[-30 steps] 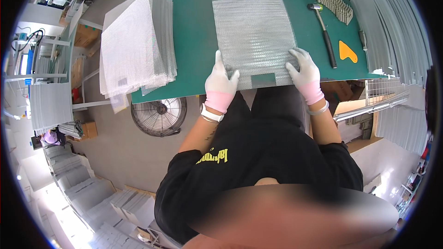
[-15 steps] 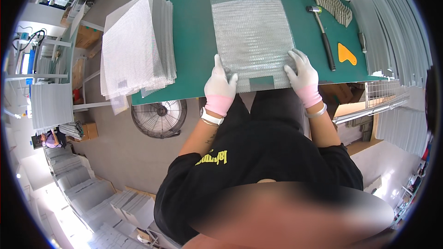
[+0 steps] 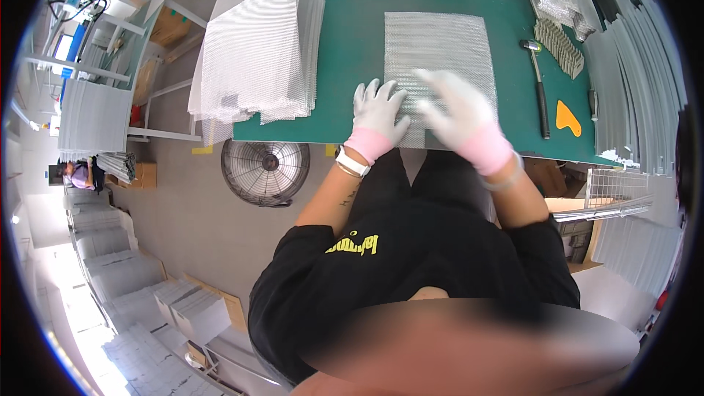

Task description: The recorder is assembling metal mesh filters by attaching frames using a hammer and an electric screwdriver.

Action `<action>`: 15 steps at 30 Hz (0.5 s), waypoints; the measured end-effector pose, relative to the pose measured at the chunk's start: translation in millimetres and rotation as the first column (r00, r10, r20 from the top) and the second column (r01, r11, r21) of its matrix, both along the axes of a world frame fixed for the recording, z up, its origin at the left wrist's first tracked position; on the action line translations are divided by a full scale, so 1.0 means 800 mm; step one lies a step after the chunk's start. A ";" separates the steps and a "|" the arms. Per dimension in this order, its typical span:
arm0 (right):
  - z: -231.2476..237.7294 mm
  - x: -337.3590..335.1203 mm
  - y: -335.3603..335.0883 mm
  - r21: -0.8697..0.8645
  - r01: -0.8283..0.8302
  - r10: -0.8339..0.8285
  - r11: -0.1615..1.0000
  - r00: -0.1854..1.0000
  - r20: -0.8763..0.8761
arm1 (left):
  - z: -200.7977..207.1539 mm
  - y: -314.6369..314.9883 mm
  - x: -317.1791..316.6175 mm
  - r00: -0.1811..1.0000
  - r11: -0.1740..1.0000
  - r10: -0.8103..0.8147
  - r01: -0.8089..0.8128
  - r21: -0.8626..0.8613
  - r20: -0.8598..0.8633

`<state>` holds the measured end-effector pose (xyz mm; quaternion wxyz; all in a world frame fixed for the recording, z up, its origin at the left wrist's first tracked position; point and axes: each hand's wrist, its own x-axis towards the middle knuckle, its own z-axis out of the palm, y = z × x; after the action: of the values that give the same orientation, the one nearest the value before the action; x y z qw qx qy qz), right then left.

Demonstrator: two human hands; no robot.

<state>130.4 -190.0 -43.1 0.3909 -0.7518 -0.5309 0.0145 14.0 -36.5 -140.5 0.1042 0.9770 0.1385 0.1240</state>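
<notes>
Left hand (image 3: 375, 121): gloved in white with a pink cuff, at the left edge of the mesh sheet (image 3: 440, 40).
Left fingers: spread well apart, thumb out to the side; the tips nearest the sheet lie over its edge, and from here I can't tell how firmly they touch.
Right hand (image 3: 469, 114): gloved the same way, over the sheet's lower right part, blurred.
Right fingers: stretched toward the left hand, a wide gap between thumb and forefinger; whether they touch the mesh I can't make out.
Sheet's place: flat on the green table (image 3: 352, 66), near its front edge, before the person.
To its left: a tall mesh stack (image 3: 253, 51).
To its right: a hammer (image 3: 541, 95) with an orange scraper (image 3: 567, 119) just beside it.
</notes>
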 end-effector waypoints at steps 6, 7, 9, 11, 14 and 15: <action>0.011 -0.062 0.207 -0.097 -0.251 0.218 0.963 0.940 -0.262 | -0.064 0.022 0.002 0.963 0.967 -0.243 0.230 0.107 0.121; 0.012 -0.065 0.221 -0.070 -0.231 0.217 0.971 0.963 -0.160 | -0.043 0.018 0.001 0.961 0.965 -0.248 0.234 0.115 0.121; 0.015 -0.065 0.233 -0.039 -0.215 0.213 0.976 0.976 -0.053 | -0.008 0.007 -0.009 0.952 0.990 -0.116 0.133 -0.042 0.282; 0.019 -0.066 0.237 0.232 -0.286 0.293 0.930 0.956 0.002 | -0.007 0.013 -0.030 0.947 0.995 -0.080 0.095 -0.032 0.312; 0.052 -0.059 0.201 0.637 -0.100 0.457 0.764 0.781 -0.426 | 0.015 0.028 -0.068 0.797 0.818 0.280 0.095 -0.568 0.536; 0.058 -0.041 0.185 0.603 -0.051 0.404 0.796 0.787 -0.466 | 0.025 0.029 -0.074 0.765 0.679 0.389 0.138 -0.721 0.512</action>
<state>97.4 -42.4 2.9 0.7293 -0.4897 -0.4590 0.1329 -45.2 -13.2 -120.8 0.5110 0.7406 0.2042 0.3856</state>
